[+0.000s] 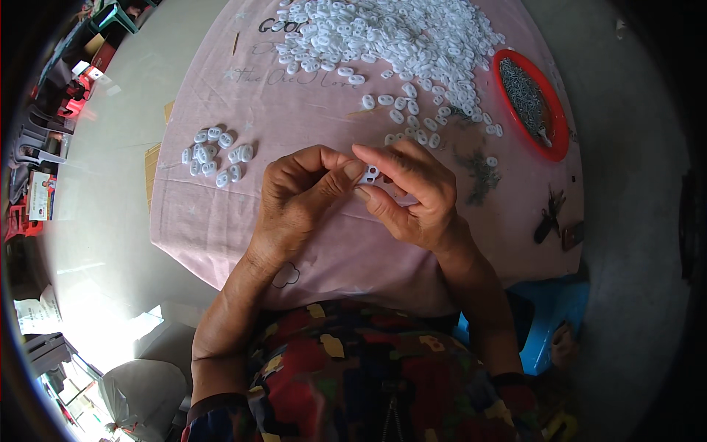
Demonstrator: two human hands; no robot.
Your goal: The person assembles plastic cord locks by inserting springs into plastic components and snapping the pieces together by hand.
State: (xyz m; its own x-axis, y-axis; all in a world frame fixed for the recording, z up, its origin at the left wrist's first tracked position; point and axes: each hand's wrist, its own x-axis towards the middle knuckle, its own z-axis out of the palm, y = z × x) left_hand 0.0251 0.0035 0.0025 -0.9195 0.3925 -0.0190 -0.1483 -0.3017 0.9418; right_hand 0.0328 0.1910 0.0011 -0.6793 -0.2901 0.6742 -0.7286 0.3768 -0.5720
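Hands: left hand and right hand together, pinching one white plastic piece | above pink cloth

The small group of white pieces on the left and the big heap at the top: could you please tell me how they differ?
The small group holds about a dozen pieces lying in a loose cluster; the big heap holds far more, piled up. The group sits left of the hands; the heap lies beyond them, beside the red tray. Both are white oval pieces on the pink cloth.

White plastic pieces are lying on a pale pink cloth, a red dish is holding grey metal bits.
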